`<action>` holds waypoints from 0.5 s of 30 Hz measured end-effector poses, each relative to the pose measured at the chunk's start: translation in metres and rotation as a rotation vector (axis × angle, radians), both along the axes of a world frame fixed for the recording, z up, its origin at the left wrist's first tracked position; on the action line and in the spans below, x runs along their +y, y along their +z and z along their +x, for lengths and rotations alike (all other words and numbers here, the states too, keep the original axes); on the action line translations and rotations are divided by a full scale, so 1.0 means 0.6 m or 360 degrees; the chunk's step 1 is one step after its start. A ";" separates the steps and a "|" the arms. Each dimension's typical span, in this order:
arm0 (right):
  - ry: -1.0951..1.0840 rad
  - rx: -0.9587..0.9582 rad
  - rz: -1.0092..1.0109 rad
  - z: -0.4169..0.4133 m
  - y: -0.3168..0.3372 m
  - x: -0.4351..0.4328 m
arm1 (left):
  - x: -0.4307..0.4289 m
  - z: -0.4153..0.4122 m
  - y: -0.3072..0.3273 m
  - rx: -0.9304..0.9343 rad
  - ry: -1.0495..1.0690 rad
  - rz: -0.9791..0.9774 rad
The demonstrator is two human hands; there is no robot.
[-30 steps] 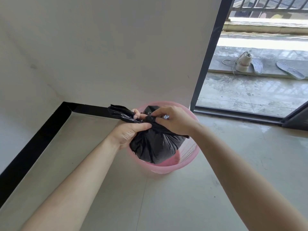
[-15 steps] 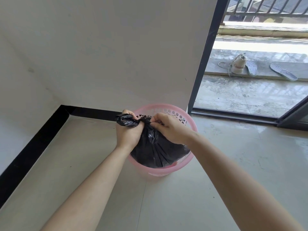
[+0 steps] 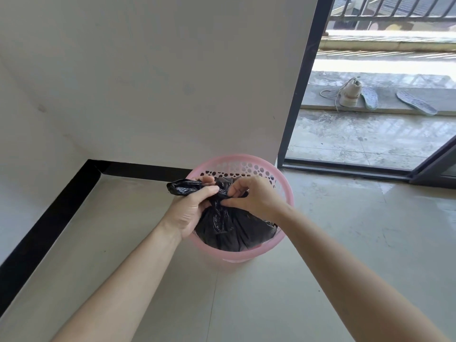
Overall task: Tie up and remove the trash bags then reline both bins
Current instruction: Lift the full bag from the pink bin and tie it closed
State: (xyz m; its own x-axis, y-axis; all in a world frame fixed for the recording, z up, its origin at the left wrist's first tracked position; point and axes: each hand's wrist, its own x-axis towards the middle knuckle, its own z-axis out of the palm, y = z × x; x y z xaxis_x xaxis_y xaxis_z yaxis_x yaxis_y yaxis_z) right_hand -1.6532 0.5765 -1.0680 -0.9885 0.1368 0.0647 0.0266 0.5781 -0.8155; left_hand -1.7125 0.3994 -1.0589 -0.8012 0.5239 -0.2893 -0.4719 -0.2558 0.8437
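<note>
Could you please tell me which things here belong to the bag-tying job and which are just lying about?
Job in hand: black trash bag, pink bin, left hand gripping the bag's neck, right hand pinching it.
Lying about: shoe, insole beside it, second insole further right, all outdoors.

There were two hands, a left hand (image 3: pixel 190 211) and a right hand (image 3: pixel 254 196), one black trash bag (image 3: pixel 229 228) and one pink bin (image 3: pixel 232 159). Far to the right there was one shoe (image 3: pixel 350 93) and there were two insoles, a left insole (image 3: pixel 370 98) and a right insole (image 3: pixel 415 103)
</note>
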 end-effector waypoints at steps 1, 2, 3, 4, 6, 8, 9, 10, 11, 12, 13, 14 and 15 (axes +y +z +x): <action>0.0005 0.0002 0.0017 0.000 -0.005 -0.002 | 0.002 0.003 -0.005 0.0063 0.0047 -0.0084; 0.0012 0.0016 0.0049 0.000 -0.010 -0.004 | 0.005 0.006 -0.009 0.0125 0.0113 -0.0165; 0.0021 0.0036 0.0094 -0.001 -0.015 -0.006 | 0.004 0.006 -0.014 0.0178 0.0182 -0.0235; 0.0021 0.0061 0.0143 -0.002 -0.019 -0.007 | 0.003 0.004 -0.020 0.0222 0.0231 -0.0310; -0.0002 0.0127 0.0207 0.000 -0.025 -0.004 | -0.002 -0.003 -0.028 0.0245 0.0273 -0.0523; -0.0025 0.0190 0.0219 0.002 -0.031 0.000 | -0.010 -0.009 -0.032 0.0230 0.0167 -0.0761; -0.0032 0.0217 0.0219 0.002 -0.034 0.003 | -0.012 -0.011 -0.034 0.0230 0.0077 -0.0824; -0.0030 0.0243 0.0225 0.002 -0.037 0.004 | -0.012 -0.012 -0.037 0.0232 0.0032 -0.0830; -0.0025 0.0256 0.0232 0.002 -0.039 0.005 | -0.012 -0.011 -0.039 0.0230 0.0049 -0.0786; -0.0024 0.0247 0.0226 0.003 -0.041 0.006 | -0.011 -0.010 -0.040 0.0229 0.0098 -0.0730; -0.0022 0.0213 0.0202 0.003 -0.043 0.008 | -0.010 -0.009 -0.040 0.0234 0.0139 -0.0689; -0.0016 0.0161 0.0164 0.003 -0.045 0.010 | -0.009 -0.007 -0.041 0.0250 0.0151 -0.0665; 0.0001 0.0103 0.0117 0.004 -0.046 0.014 | -0.008 -0.004 -0.041 0.0280 0.0145 -0.0650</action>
